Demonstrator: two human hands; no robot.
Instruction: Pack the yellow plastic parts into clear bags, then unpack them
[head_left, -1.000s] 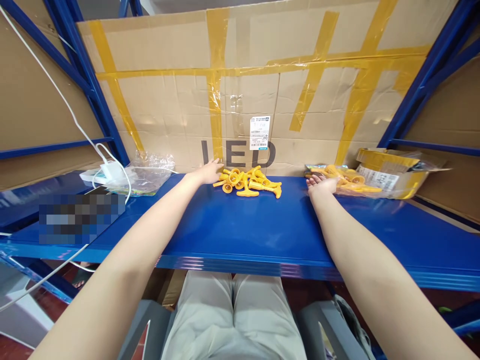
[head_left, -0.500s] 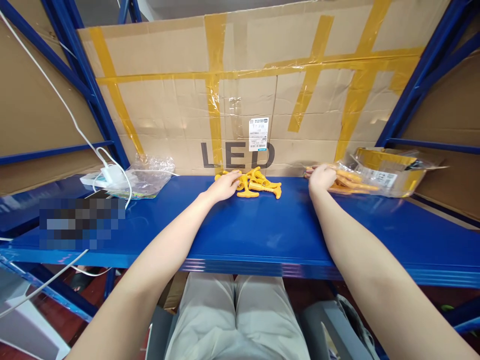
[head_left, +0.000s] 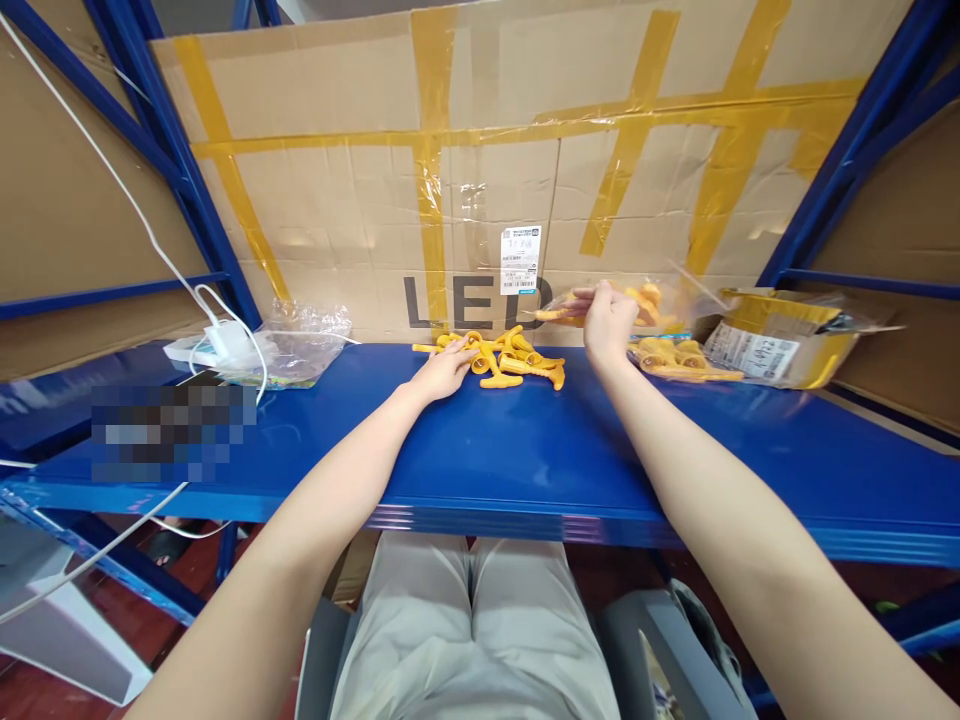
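A loose pile of yellow plastic pieces (head_left: 525,360), some T-shaped with hooked ends, lies on the blue shelf (head_left: 510,450). My left hand (head_left: 442,370) rests at the pile's left side, its fingers stretched out over the pieces. To the right, my right hand (head_left: 609,322) grips a clear plastic bag of yellow pieces (head_left: 646,298) and holds it above the shelf; the fingertips are partly hidden. Below and right of it, another clear bag of yellow pieces (head_left: 675,358) lies on the shelf.
An opened, taped carton (head_left: 787,340) stands at the right. Behind the pile rises a large cardboard sheet (head_left: 337,230) marked LED. At the left are a white plug adapter (head_left: 227,342) with cables, a crumpled clear bag (head_left: 307,340) and a blurred-out dark object (head_left: 172,430).
My right hand has lifted the bag of yellow pieces and moved it left and up, uncovering the bag on the shelf. My left hand has stayed at the pile.
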